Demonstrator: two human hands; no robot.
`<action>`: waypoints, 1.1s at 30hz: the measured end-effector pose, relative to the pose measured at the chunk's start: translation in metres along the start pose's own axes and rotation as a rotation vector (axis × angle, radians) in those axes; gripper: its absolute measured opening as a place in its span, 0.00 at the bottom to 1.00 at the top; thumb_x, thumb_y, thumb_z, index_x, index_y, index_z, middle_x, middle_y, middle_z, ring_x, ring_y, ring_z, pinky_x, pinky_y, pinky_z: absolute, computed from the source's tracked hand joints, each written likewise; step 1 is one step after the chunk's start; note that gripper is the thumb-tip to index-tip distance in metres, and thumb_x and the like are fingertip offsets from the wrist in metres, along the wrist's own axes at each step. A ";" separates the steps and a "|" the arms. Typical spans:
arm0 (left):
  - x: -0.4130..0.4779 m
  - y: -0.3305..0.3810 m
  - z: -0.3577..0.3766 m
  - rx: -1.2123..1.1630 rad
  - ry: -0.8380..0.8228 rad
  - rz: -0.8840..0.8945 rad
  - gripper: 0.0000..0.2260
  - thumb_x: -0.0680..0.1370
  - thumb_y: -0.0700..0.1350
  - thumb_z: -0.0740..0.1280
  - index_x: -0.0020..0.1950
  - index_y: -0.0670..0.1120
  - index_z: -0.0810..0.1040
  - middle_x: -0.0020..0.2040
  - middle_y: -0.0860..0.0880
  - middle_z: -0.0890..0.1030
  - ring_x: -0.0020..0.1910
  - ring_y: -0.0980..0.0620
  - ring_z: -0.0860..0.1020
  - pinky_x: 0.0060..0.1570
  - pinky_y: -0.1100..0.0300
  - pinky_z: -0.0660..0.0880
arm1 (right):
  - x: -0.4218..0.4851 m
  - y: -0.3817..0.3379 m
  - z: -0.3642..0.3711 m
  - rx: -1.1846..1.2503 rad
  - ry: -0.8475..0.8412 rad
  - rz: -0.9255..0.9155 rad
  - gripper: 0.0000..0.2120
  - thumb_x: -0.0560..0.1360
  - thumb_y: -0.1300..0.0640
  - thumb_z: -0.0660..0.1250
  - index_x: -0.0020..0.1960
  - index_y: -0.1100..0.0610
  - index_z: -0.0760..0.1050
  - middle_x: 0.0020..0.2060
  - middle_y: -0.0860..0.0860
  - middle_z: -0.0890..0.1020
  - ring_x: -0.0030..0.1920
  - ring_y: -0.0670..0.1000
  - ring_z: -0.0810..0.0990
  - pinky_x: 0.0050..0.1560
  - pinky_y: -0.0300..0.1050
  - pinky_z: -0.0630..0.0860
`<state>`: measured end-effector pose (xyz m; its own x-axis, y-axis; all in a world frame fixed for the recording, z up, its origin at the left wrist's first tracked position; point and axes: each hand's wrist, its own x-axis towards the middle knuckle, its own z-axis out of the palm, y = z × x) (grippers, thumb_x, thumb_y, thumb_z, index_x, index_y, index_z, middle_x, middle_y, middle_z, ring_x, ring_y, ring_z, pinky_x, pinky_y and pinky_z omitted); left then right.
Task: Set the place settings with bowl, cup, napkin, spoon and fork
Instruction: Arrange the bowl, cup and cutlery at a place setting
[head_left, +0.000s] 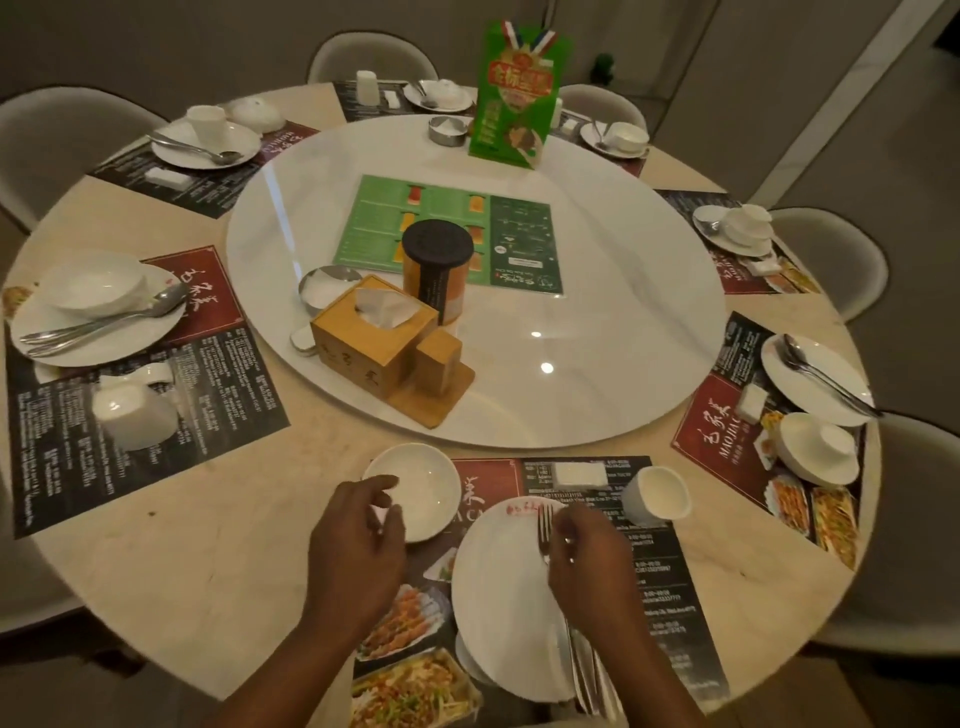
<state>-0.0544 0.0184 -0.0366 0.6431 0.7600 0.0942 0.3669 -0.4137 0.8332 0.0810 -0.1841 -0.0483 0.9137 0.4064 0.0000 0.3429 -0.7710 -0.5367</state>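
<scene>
White porcelain makes up the near place setting in the head view. A plate (498, 613) lies on a printed placemat (670, 571) at the near edge of the round tabletop (208, 519). The bowl (421, 488) stands upright just far-left of the plate, partly on the placemat and partly on the bare tabletop. The cup (655, 493) stands far-right of the plate with its mouth turned toward us, and the folded napkin (581, 474) lies just left of it.

We see the left hand (358, 551) over the near-left rim of the bowl. Its fingers are loosely curved and a little spread, and we cannot tell if they touch the rim. The right hand (587, 556) is over the right part of the plate and pinches the fork (544, 530), whose tines point to the far side. Metal handles come out near the wrist, but we cannot tell if a spoon is among them.

Farther away, a white turntable (597, 291) carries a wooden tissue box (363, 353), a dark-lidded jar (437, 270) and a green menu (452, 223). Other settings lie around the tabletop.
</scene>
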 end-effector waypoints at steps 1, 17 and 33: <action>-0.008 0.008 0.006 -0.018 -0.044 0.029 0.13 0.75 0.40 0.69 0.57 0.54 0.78 0.46 0.57 0.78 0.42 0.60 0.77 0.40 0.62 0.75 | -0.007 0.010 -0.005 -0.019 -0.007 0.048 0.02 0.77 0.55 0.67 0.48 0.47 0.76 0.42 0.43 0.79 0.42 0.44 0.79 0.40 0.37 0.74; -0.074 0.055 0.091 0.056 -0.472 -0.163 0.10 0.76 0.47 0.68 0.56 0.56 0.81 0.44 0.58 0.83 0.41 0.64 0.79 0.41 0.74 0.73 | -0.025 0.042 -0.011 0.055 -0.218 0.223 0.07 0.77 0.59 0.67 0.51 0.49 0.75 0.40 0.47 0.82 0.42 0.48 0.80 0.40 0.42 0.73; -0.051 0.056 0.091 -0.355 -0.472 -0.842 0.04 0.69 0.35 0.70 0.38 0.41 0.85 0.38 0.40 0.85 0.38 0.44 0.85 0.40 0.52 0.82 | -0.042 0.014 0.006 0.370 -0.249 0.199 0.12 0.69 0.62 0.74 0.38 0.49 0.72 0.34 0.47 0.81 0.34 0.42 0.80 0.32 0.33 0.72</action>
<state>-0.0052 -0.0894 -0.0441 0.4962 0.4293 -0.7546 0.6499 0.3926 0.6507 0.0461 -0.2094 -0.0607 0.8584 0.4085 -0.3103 0.0252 -0.6378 -0.7698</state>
